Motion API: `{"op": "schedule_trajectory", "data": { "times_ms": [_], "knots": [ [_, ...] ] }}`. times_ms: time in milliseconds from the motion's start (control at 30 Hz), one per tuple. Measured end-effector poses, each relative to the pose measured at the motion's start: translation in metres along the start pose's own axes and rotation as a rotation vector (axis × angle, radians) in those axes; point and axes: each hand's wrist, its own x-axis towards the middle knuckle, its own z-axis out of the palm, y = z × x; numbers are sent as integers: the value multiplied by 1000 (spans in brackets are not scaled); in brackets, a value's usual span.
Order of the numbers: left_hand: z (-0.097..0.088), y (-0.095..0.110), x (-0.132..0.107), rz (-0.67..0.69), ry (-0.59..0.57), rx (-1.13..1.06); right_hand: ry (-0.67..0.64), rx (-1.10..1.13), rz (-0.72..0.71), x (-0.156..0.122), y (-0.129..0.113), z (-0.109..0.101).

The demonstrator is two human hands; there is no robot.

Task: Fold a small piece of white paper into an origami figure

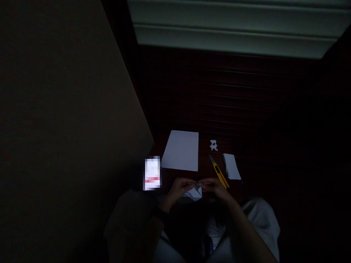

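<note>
In a dim room I look down at my two hands held close together over my lap. My left hand (179, 188) and my right hand (215, 186) both pinch a small piece of folded white paper (195, 193) between their fingertips. Just beyond them a dark wooden floor (246, 120) carries a white sheet of paper (182, 150), a yellow utility knife (218, 172), a narrow white paper strip (231, 166) and a small crumpled paper scrap (213, 145).
A lit phone screen (152, 173) lies left of my hands. A plain wall (63, 109) fills the left side. A pale ledge or blind (233, 29) runs across the top. My knees in light clothing (260, 219) sit at the bottom.
</note>
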Motion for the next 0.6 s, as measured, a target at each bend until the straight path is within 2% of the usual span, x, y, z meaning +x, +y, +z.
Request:
{"op": "schedule_trajectory", "data": {
  "times_ms": [333, 600],
  "knots": [
    [-3, -7, 1, -20, -28, -9, 19, -3, 9, 0, 1, -4],
    [-5, -3, 1, -24, -79, 10, 7, -23, 17, -1, 0, -4]
  ]
}}
